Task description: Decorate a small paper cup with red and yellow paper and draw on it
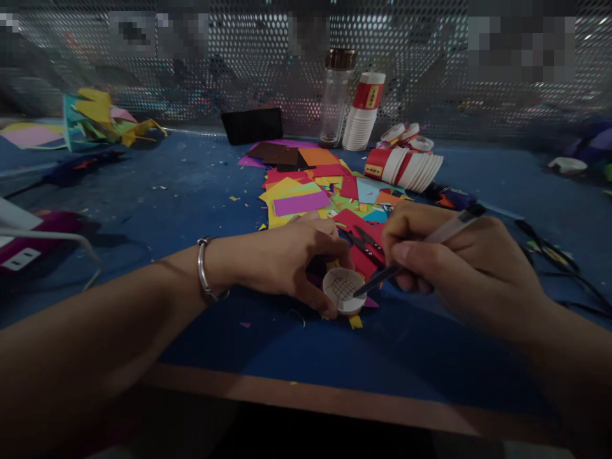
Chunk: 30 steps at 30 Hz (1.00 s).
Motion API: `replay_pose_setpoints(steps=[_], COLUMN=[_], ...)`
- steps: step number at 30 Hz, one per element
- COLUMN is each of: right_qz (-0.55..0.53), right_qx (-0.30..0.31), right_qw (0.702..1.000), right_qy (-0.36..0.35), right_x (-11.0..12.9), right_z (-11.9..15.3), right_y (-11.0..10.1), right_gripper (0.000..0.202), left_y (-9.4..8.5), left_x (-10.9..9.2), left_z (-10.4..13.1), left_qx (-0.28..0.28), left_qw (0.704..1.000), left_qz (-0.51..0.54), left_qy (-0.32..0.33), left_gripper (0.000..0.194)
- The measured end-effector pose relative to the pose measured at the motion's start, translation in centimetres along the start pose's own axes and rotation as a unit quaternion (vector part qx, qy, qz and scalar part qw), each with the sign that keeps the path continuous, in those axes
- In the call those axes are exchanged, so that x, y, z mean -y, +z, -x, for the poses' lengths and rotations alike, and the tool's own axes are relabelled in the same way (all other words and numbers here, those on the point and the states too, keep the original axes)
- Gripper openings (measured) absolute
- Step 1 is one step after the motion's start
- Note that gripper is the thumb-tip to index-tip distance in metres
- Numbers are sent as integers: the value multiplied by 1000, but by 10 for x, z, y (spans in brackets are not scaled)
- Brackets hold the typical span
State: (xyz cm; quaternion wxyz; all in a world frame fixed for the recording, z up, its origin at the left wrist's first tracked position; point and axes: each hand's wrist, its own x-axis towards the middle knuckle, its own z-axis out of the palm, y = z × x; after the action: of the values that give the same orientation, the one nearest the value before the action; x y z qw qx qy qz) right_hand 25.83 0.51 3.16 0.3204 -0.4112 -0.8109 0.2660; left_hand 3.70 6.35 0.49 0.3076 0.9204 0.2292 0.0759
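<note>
Your blue table [229,344] holds colored paper [301,203] in the middle. At the far side stand a clear bottle [335,105] and an upright cup stack [363,115], a tipped cup stack [404,169] lying nearer you. A magenta power strip [43,241] sits left, a black cable [564,264] right.

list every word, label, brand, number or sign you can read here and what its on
No text is readable.
Upright paper cup stack: marks on its gold patch, too small to read.
Lying paper cup stack: marks on its yellowish patch, too small to read.
White paper cup base: drawn grid lines, no readable lettering.
</note>
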Motion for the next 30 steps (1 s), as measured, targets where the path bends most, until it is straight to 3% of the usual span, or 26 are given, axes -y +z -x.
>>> replay_pose_setpoints(steps=[9, 13, 16, 30], right_qz=[-61, -81, -53, 15], right_qx=[23, -30, -59, -21], right_qw=[997, 994, 995, 999], right_qy=[37, 61, 53, 19], right_x=[1, -2, -3, 1], right_z=[-9, -14, -15, -13], right_y=[2, 2, 3, 3], right_gripper=[26, 26, 25, 23], left_y=[0, 0, 1, -1], left_x=[0, -1, 1, 0], left_z=[1, 2, 2, 1], left_qx=[-12, -6, -12, -6], left_qw=[1000, 1000, 999, 1000], left_qz=[1, -9, -12, -17], left_qy=[15, 20, 33, 19], left_gripper=[43, 45, 46, 47])
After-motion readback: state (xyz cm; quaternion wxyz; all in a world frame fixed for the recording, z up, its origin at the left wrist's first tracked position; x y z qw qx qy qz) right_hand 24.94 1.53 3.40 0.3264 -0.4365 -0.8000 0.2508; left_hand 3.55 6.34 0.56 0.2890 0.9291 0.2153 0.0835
